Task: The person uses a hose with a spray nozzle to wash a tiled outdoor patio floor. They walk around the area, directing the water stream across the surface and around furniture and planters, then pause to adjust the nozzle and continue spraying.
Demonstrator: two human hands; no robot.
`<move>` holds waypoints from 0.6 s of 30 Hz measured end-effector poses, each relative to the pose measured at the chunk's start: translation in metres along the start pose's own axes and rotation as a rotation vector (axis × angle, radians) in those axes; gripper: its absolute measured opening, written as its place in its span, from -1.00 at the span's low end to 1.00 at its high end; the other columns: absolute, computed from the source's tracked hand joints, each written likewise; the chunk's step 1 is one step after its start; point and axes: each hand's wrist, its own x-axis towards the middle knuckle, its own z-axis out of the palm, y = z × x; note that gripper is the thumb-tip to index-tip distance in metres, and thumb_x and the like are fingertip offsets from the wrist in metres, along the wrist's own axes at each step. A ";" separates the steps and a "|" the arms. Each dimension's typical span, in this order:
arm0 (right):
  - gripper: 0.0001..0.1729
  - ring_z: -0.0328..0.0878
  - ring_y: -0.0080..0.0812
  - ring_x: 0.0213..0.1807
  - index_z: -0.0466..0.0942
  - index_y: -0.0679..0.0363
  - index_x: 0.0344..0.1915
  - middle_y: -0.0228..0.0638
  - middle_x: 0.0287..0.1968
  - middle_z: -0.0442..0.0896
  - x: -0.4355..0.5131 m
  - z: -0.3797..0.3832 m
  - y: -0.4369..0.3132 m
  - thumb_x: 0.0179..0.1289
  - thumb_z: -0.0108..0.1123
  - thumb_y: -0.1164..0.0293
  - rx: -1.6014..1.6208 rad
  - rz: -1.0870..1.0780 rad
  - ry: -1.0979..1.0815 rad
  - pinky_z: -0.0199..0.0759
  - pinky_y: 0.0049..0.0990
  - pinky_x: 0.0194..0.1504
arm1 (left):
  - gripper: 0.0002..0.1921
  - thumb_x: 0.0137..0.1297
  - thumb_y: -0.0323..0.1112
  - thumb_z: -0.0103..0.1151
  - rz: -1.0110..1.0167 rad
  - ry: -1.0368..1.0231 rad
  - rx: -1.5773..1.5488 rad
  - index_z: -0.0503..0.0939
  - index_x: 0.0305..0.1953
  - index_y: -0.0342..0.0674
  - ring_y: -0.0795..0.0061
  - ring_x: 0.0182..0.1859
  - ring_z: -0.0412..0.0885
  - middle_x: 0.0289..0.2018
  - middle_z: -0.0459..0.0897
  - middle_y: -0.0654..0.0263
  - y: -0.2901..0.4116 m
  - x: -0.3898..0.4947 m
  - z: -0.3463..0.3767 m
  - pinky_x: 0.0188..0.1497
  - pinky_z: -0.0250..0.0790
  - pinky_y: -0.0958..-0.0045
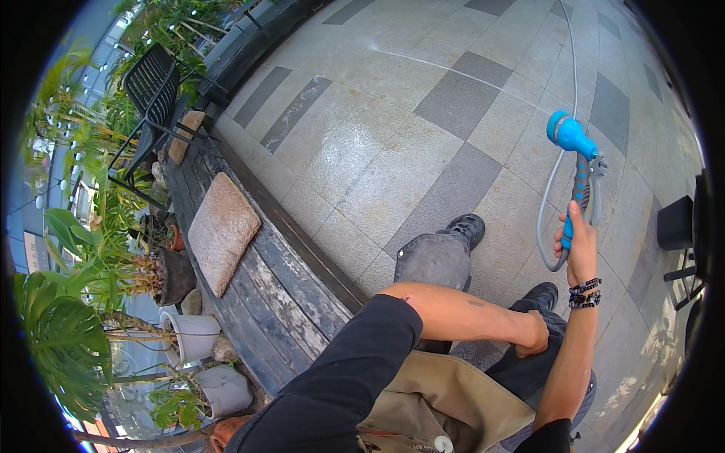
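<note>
My right hand (578,249) is wrapped around the lower handle of a blue and grey garden hose spray gun (573,136). From its round nozzle a thin jet of water (453,69) crosses to the far tiles. The grey hose (545,198) loops from the base of the handle and trails off beyond the spray gun. My left hand (532,335) rests on the dark trouser leg (558,340) near my knee, its fingers mostly hidden. A tan apron (447,379) covers my lap.
Wet stone tiles (351,141) spread ahead. A weathered wooden bench (272,283) runs along the left, bearing a fuzzy cushion (224,233) and a black slatted chair (152,76). Potted plants (195,337) stand behind it. A black bin-like container (675,223) is at the right.
</note>
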 end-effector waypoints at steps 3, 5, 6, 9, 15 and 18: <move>-0.26 0.40 -0.64 -0.65 0.53 0.24 -0.14 -0.47 -0.60 0.49 0.001 -0.002 0.002 0.32 0.12 -0.31 -0.069 0.026 -0.066 0.26 -0.61 -0.60 | -0.68 0.17 -0.25 0.28 0.005 0.006 -0.008 0.74 -0.01 -0.01 0.25 0.03 0.71 0.01 0.75 0.34 -0.001 0.000 0.000 -0.06 0.51 0.07; -0.28 0.38 -0.65 -0.67 0.54 0.21 -0.15 -0.48 -0.61 0.47 0.001 -0.003 0.003 0.31 0.13 -0.31 -0.136 0.016 -0.106 0.21 -0.62 -0.64 | -0.68 0.16 -0.25 0.28 -0.005 0.006 -0.014 0.74 -0.02 0.00 0.25 0.03 0.71 0.00 0.75 0.35 -0.001 0.000 0.001 -0.06 0.51 0.07; -0.29 0.37 -0.66 -0.68 0.54 0.19 -0.15 -0.49 -0.62 0.47 0.001 -0.004 0.003 0.31 0.14 -0.31 -0.169 0.024 -0.129 0.18 -0.63 -0.65 | -0.69 0.16 -0.25 0.28 -0.008 0.009 -0.015 0.75 -0.03 0.00 0.26 0.03 0.71 0.00 0.75 0.35 0.000 0.000 0.001 -0.06 0.51 0.07; -0.32 0.35 -0.69 -0.70 0.55 0.15 -0.15 -0.50 -0.64 0.45 0.001 -0.004 0.004 0.31 0.14 -0.30 -0.270 0.011 -0.141 0.12 -0.66 -0.68 | -0.69 0.16 -0.24 0.28 -0.012 0.010 -0.014 0.75 -0.03 0.00 0.26 0.04 0.71 0.00 0.76 0.36 0.000 0.000 0.000 -0.05 0.51 0.07; -0.25 0.38 -0.69 -0.68 0.54 0.25 -0.15 -0.49 -0.61 0.48 0.000 -0.001 0.002 0.32 0.12 -0.32 -0.126 -0.015 -0.031 0.18 -0.67 -0.66 | -0.68 0.17 -0.24 0.28 -0.016 0.009 -0.006 0.74 -0.02 0.01 0.26 0.04 0.71 0.02 0.75 0.37 0.000 -0.001 -0.001 -0.06 0.51 0.06; -0.23 0.36 -0.63 -0.67 0.54 0.24 -0.18 -0.46 -0.57 0.48 0.001 0.000 0.001 0.29 0.12 -0.35 -0.011 -0.020 0.066 0.12 -0.61 -0.65 | -0.68 0.18 -0.23 0.28 -0.010 0.004 -0.001 0.74 -0.01 0.01 0.26 0.04 0.71 0.02 0.75 0.38 0.000 0.000 0.000 -0.07 0.51 0.05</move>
